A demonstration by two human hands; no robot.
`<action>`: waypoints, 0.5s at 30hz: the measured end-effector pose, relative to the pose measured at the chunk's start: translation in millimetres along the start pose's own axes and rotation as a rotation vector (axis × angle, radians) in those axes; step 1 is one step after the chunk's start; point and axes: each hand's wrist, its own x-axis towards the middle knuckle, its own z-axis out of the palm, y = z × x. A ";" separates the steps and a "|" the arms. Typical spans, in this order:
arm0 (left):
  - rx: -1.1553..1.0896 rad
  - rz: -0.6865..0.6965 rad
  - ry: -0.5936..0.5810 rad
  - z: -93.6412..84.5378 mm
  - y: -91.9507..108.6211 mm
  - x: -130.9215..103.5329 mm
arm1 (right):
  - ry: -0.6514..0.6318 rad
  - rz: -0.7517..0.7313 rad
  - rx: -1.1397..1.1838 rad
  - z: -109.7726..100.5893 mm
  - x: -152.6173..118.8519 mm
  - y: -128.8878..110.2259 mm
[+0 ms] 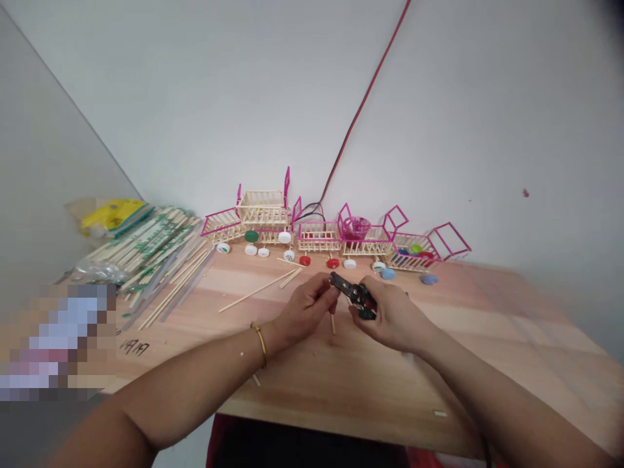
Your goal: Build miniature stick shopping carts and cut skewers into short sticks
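Note:
My right hand (392, 313) is wrapped round the handles of dark pliers (355, 290) above the middle of the table. The tool's jaws point left and reach the fingertips of my left hand (309, 302). Those fingers are pinched together on a thin wooden stick (333, 324), whose lower end shows beneath them. Where the jaws meet the stick is hidden by my fingers. Beyond my hands stands a row of small stick-built carts with bottle-cap wheels, among them a cart with red wheels (319, 245) and a two-level cart (263, 208).
Packs of wooden sticks (156, 237) and a yellow bag (114, 216) lie at the left. Loose sticks (256, 290) are on the wooden table (468, 364). A pink cup (357, 227) sits in one cart. A red cable (363, 104) runs down the wall behind.

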 end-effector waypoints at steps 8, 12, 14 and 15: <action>-0.158 -0.010 -0.060 -3.5 -0.8 4.0 | 0.007 0.021 -0.009 3.7 -2.8 1.8; -0.082 -0.024 -0.096 -4.3 -1.5 4.2 | 0.017 -0.010 -0.016 6.0 -3.0 1.9; -0.071 -0.037 -0.114 -3.6 -2.6 3.9 | 0.020 -0.021 -0.017 7.5 -2.6 2.4; -0.077 -0.044 -0.119 -3.1 -3.2 3.7 | 0.018 -0.021 -0.014 8.3 -2.4 2.8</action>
